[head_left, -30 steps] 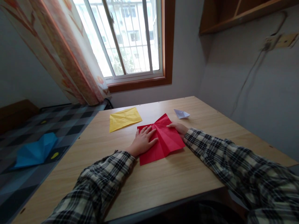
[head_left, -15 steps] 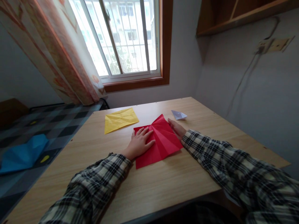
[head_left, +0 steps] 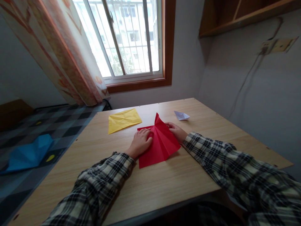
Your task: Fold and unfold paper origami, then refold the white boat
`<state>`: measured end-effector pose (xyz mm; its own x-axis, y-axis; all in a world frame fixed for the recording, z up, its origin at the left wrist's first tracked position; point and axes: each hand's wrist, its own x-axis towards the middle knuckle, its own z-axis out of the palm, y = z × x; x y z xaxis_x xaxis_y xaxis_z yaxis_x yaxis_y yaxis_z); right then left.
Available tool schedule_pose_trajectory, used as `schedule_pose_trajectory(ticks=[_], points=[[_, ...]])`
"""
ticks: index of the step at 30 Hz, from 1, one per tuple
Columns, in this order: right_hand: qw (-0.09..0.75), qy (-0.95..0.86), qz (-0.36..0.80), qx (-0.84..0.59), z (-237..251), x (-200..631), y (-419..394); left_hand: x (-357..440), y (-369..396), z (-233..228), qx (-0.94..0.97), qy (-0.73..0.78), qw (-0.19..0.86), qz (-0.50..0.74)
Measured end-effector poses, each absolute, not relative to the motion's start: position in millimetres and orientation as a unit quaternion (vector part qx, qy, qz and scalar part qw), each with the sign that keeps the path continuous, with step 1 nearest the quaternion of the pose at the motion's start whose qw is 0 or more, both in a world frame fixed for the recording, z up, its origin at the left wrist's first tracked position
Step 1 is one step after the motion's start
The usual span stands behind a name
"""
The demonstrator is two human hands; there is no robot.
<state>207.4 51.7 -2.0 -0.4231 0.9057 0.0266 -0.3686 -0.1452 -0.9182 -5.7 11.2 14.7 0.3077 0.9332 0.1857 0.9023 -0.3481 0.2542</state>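
A creased sheet of red paper [head_left: 162,141] lies on the wooden table in front of me, with fold lines fanning out from its far edge. Its left part is flat, while the right part is lifted and the far corner stands up. My left hand [head_left: 141,141] rests on the left part, fingers bent and drawn together on the paper near the centre crease. At the right edge, my right hand [head_left: 176,130] grips the raised side; its fingertips are partly hidden behind the sheet.
Crumpled yellow paper [head_left: 124,120] lies at the table's far left, and a small white paper boat [head_left: 182,116] at the far right. Folded blue paper [head_left: 30,153] rests on the checked bedspread [head_left: 68,121] at left. A shelf [head_left: 246,22] hangs above right.
My right hand has bent the paper's right side inward, and the far corner now stands more upright. My left hand's fingers have drawn closer together. The view has shifted slightly.
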Motion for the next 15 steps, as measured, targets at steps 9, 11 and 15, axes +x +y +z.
schedule_pose_trajectory(ticks=[9, 11, 15], points=[[0.475, -0.648, 0.512, -0.304, -11, 205, 45, -8, 11, 14, 0.866, 0.48, 0.045, 0.131], [0.469, -0.682, 0.47, -0.308, -14, 205, 45, -6, 10, 15, 0.861, 0.481, 0.053, 0.157], [0.467, -0.722, 0.404, -0.313, -19, 205, 46, -7, 14, 13, 0.818, 0.489, 0.133, 0.272]])
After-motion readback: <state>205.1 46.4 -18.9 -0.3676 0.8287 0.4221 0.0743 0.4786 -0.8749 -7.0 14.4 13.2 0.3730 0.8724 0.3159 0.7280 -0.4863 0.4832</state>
